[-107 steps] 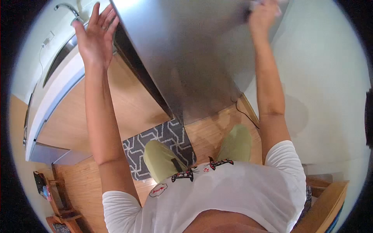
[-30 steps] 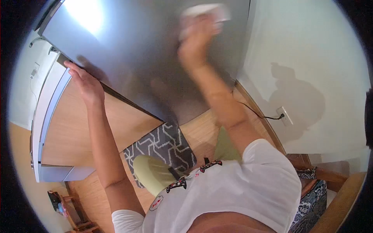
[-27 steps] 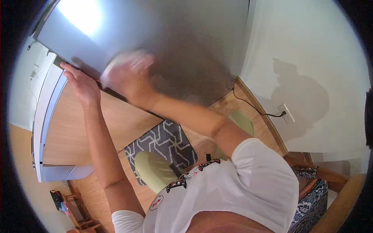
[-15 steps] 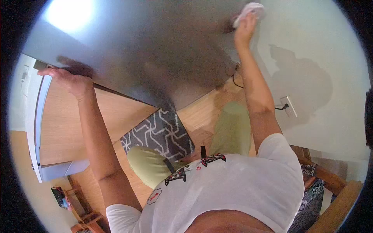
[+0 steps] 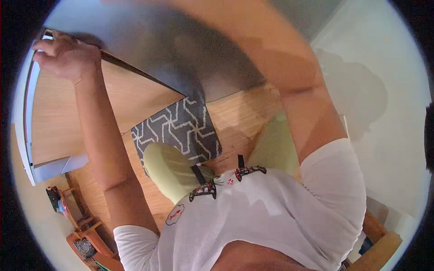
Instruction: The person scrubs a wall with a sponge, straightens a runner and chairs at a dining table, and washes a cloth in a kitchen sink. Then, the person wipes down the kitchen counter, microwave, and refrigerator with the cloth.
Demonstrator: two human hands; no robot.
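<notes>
My left hand (image 5: 68, 56) is raised to the upper-left corner of a large dark glossy panel (image 5: 181, 54), at its meeting with the wood-coloured cabinet side (image 5: 77, 108). Its fingers are spread and rest against the edge there. My right forearm (image 5: 253, 36) sweeps across in front of the panel toward the top left. The right hand lies beyond the top edge of the frame, so its fingers and anything in them are hidden.
Below the panel a grey patterned mat (image 5: 176, 128) lies on the wooden floor (image 5: 235, 113). A pale wall (image 5: 384, 149) rises on the right. At lower left stands a wooden piece of furniture (image 5: 86, 226) with items on it.
My right hand, which held a whitish-pink cloth at the panel's upper right, has swept left and out of the frame. My left hand stays at the corner, its fingers more spread.
</notes>
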